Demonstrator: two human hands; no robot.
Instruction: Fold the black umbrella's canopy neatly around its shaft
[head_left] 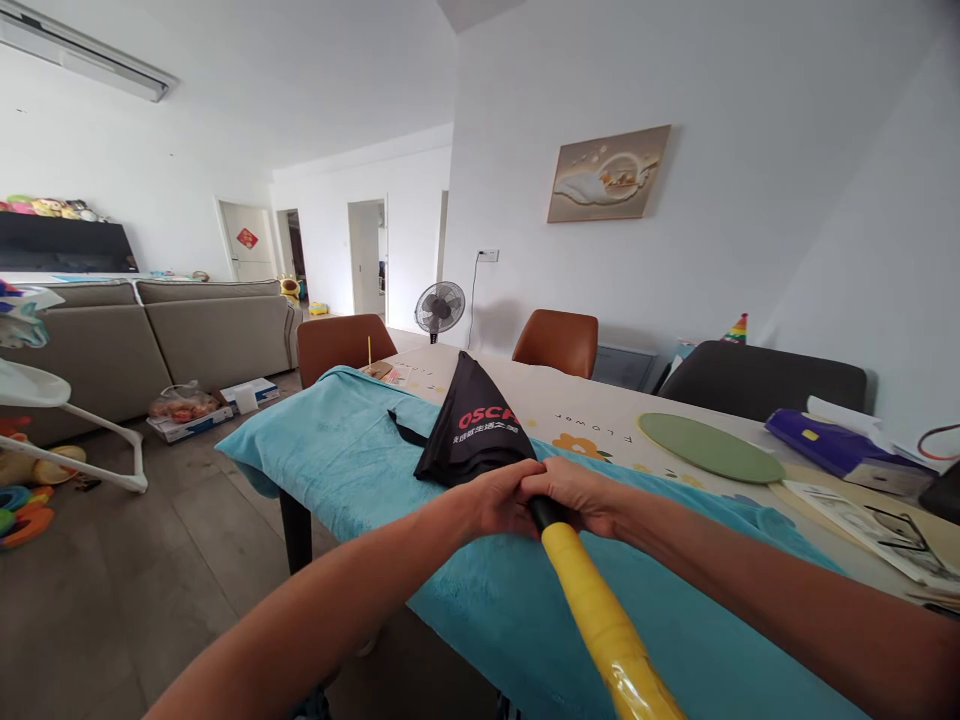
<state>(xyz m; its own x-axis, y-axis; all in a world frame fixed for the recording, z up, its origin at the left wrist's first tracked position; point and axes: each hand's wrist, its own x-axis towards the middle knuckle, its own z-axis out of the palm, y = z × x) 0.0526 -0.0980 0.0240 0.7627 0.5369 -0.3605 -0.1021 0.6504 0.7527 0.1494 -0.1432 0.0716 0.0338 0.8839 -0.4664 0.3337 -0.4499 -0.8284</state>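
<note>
A folded black umbrella with red and white lettering points away from me over the light blue cloth on the table. Its loose strap sticks out to the left. My left hand is closed around the lower end of the canopy, just above the handle. Pressed up against it, my right hand grips the same spot from the right. The yellow handle with its black collar runs down toward me, out of the bottom of the view. Some of my fingers are hidden beneath the umbrella.
On the table's right side lie a green oval mat, a purple box, papers and glasses. Brown chairs and a dark chair stand behind it. Farther off are a fan and a sofa.
</note>
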